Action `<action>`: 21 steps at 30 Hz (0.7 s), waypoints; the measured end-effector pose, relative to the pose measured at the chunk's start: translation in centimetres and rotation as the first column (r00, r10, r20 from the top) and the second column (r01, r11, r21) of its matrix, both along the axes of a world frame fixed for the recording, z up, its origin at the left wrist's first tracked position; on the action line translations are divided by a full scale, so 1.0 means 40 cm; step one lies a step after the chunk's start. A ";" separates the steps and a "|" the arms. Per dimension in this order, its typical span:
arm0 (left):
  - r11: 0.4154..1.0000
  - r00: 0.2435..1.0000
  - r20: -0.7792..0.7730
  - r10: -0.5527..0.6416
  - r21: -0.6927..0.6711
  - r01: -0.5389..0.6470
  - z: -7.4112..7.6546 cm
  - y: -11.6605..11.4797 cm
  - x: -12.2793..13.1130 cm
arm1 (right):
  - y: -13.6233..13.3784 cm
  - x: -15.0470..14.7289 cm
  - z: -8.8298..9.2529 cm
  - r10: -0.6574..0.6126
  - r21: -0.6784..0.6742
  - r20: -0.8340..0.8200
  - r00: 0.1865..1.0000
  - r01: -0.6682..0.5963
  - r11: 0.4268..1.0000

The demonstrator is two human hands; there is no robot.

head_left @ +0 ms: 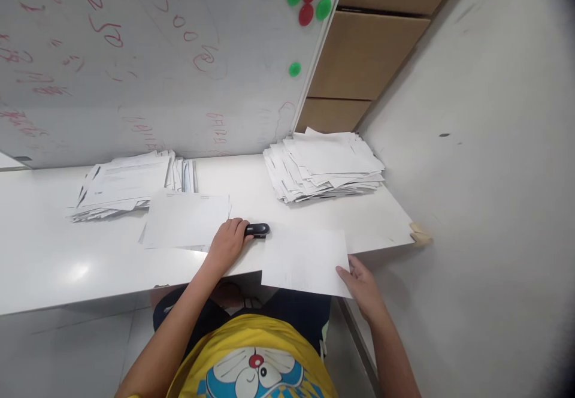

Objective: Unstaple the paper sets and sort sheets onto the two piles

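My left hand [230,243] is closed around a black stapler [258,230], whose front end points right over the white table. With thumb and fingers, my right hand [359,283] pinches the right edge of a white sheet of paper [305,263]. The sheet's upper left corner lies close to the stapler's tip; whether it is between the jaws I cannot tell. Its lower edge hangs past the front of the table. Just left of my left hand lie a few loose sheets [186,221], partly overlapping.
Untidy paper stacks stand at the back left [128,182] and back right [327,164] of the white table [233,176]. Behind it rises a whiteboard [157,86] with red writing and round magnets [294,69]. Cardboard boxes [345,56] and a wall [485,176] are on the right.
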State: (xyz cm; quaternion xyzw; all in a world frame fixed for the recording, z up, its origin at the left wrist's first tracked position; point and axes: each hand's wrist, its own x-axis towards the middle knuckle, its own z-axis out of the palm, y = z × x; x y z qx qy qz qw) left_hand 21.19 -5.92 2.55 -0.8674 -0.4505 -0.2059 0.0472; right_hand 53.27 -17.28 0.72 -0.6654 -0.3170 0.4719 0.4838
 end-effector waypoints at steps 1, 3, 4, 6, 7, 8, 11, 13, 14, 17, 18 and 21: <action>1.000 1.000 -0.002 -0.002 -0.002 0.002 -0.002 0.001 0.000 | 0.001 -0.001 0.000 0.007 0.003 0.006 1.000 -0.007 1.000; 1.000 1.000 -0.004 -0.007 -0.018 0.006 -0.004 0.000 -0.002 | 0.002 -0.002 0.002 0.025 0.013 0.023 0.999 -0.026 1.000; 0.999 1.000 0.002 -0.011 -0.030 0.011 -0.003 -0.003 -0.003 | 0.004 -0.003 0.003 0.035 0.020 0.033 0.999 -0.036 0.999; 0.999 0.998 0.052 -0.019 -0.049 0.021 0.009 -0.012 0.001 | 0.006 -0.005 0.006 0.051 0.031 0.053 0.997 -0.052 0.998; 0.998 0.994 0.103 -0.022 -0.051 0.028 0.019 -0.016 0.008 | 0.008 -0.006 0.008 0.061 0.034 0.060 0.996 -0.063 0.997; 0.998 0.985 0.167 -0.028 -0.048 0.036 0.033 -0.017 0.020 | 0.009 -0.006 0.010 0.068 0.039 0.064 0.996 -0.071 0.997; 0.994 0.944 0.325 -0.054 -0.071 0.081 0.083 0.007 0.086 | 0.013 -0.005 0.015 0.079 0.055 0.050 0.996 -0.082 0.995; 0.985 0.949 0.310 -0.063 -0.132 0.108 0.107 0.048 0.147 | 0.017 -0.004 0.017 0.075 0.064 0.032 0.997 -0.077 0.995; 0.982 0.963 0.266 -0.050 -0.164 0.096 0.112 0.072 0.178 | 0.019 -0.003 0.016 0.074 0.067 0.022 0.997 -0.075 0.995; 0.981 0.995 0.088 0.045 -0.192 -0.027 0.095 0.128 0.247 | 0.033 0.002 0.017 0.069 0.075 0.006 0.998 -0.069 0.995; 0.980 0.996 0.041 0.082 -0.183 -0.073 0.085 0.138 0.261 | 0.041 0.004 0.018 0.075 0.077 0.010 0.997 -0.075 0.994; 0.974 0.987 -0.026 0.156 -0.160 -0.158 0.066 0.142 0.275 | 0.072 0.007 0.033 0.147 0.072 0.061 0.987 -0.151 0.986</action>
